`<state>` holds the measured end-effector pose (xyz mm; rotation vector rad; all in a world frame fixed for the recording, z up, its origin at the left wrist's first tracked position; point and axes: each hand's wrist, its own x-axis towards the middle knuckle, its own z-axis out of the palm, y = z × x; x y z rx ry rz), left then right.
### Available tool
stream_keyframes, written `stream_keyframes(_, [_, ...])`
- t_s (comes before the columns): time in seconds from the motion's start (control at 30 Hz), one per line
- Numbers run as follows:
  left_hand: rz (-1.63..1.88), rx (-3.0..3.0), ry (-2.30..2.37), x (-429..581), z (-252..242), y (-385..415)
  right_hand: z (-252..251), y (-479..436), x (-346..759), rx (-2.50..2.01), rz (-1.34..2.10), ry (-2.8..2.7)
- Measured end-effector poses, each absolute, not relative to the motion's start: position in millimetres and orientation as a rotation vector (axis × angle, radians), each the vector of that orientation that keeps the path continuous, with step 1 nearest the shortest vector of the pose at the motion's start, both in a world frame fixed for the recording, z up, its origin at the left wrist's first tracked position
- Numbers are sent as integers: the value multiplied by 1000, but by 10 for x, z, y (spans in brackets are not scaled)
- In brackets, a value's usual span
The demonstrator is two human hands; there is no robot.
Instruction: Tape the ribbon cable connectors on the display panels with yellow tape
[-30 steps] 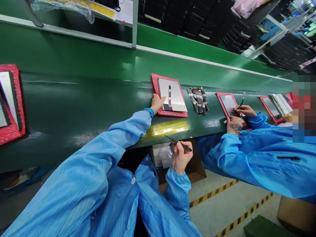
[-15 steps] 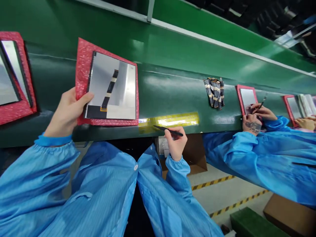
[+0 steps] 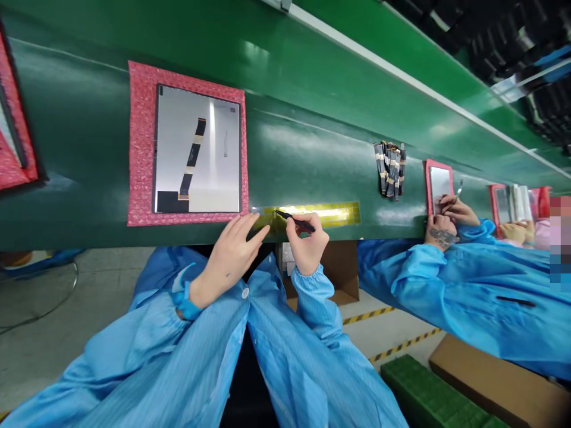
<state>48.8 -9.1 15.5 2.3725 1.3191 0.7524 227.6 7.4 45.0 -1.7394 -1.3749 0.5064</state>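
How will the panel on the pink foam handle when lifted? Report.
The panel is probably stiff: it lies flat with straight edges. Its glossy face looks slippery, likely fragile. The ribbon cable on it seems floppy.

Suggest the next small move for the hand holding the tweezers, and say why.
The right hand holds tweezers with tips at the left end of the yellow tape strip, the left hand resting beside it; so probably nip that end and peel it up.

Bright overhead light, streaky glare on the green belt [image 3: 312, 137] (strongest along the yellow tape [image 3: 334, 214]), edges bowed and blurred.
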Motion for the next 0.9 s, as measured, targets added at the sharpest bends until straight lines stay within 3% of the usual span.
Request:
stream_keyframes(0.37, [710, 2406, 1344, 534, 61, -158, 407, 165, 2321, -1740, 682, -1194])
stream_keyframes(0.67, [856, 2268, 1290, 332, 115, -118, 519, 223, 2342, -1441, 847, -852])
stream_keyframes(0.77, [1056, 2095, 1635, -24, 108, -54, 568, 249, 2278, -1414, 895, -826])
stream_keyframes(0.9, [1037, 1942, 2027, -356, 7, 2, 507, 337, 2074, -1375, 986, -828])
